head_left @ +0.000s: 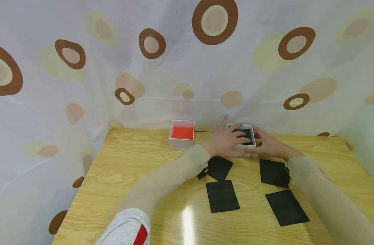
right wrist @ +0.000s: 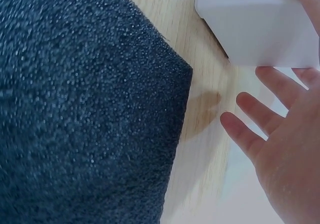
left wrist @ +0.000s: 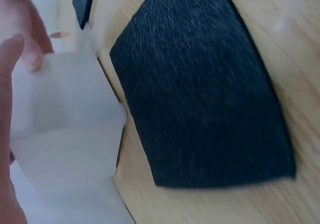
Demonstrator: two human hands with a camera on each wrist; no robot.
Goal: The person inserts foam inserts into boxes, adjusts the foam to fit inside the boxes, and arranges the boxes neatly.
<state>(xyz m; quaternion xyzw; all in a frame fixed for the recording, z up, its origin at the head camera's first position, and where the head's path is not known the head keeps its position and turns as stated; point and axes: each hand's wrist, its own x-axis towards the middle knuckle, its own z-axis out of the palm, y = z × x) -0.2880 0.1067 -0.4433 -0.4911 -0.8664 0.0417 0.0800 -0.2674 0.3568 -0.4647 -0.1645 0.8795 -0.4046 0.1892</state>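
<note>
A small white box (head_left: 253,148) with an open top stands at the back of the table, a black square piece of sheet (head_left: 248,132) inside it. Reaching over its left side, my left hand (head_left: 222,141) spreads its fingers across the opening, over the black piece. The right hand (head_left: 271,144) holds the box at its right side, thumb on the front and index finger farther back. In the right wrist view, the other fingers of the right hand (right wrist: 290,134) are spread apart beside the white box (right wrist: 255,24). The left wrist view shows the box's side walls (left wrist: 65,99).
A second white box (head_left: 181,144) with red material inside stands to the left. Several black squares lie in front: one near the left wrist (head_left: 219,168), one nearer me (head_left: 223,196), one by the right wrist (head_left: 272,173), another below it (head_left: 287,207). A patterned curtain (head_left: 174,78) hangs behind.
</note>
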